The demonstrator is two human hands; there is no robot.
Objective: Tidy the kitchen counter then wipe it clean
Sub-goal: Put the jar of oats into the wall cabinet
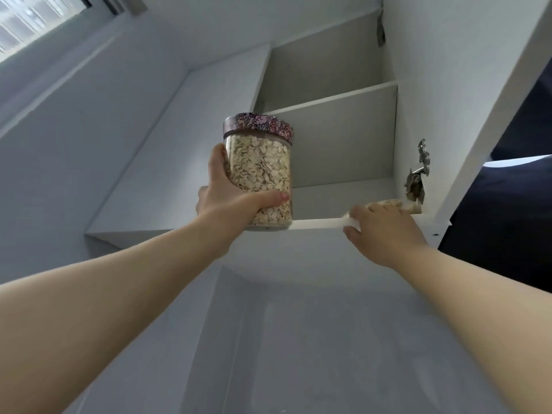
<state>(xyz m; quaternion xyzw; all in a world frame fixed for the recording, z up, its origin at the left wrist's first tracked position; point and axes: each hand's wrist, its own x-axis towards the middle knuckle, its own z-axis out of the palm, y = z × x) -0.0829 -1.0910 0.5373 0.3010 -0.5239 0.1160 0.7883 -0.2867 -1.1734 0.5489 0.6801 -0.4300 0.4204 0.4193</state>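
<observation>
I look up into an open white wall cabinet [343, 144]. My left hand [230, 201] grips a clear jar of oats [263, 171] with a dark floral lid, held upright at the front edge of the lowest shelf [316, 224]. My right hand [385, 231] reaches over that shelf edge at the right, its fingers on a second item with pale contents [409, 204], mostly hidden behind the hand. Whether the fingers curl round it is not visible.
The cabinet door [478, 85] stands open at the right, with metal hinges [416, 180] on its inner side. A middle shelf [334, 98] sits above. A window [35, 19] is at the upper left. The white cabinet underside and wall fill the lower view.
</observation>
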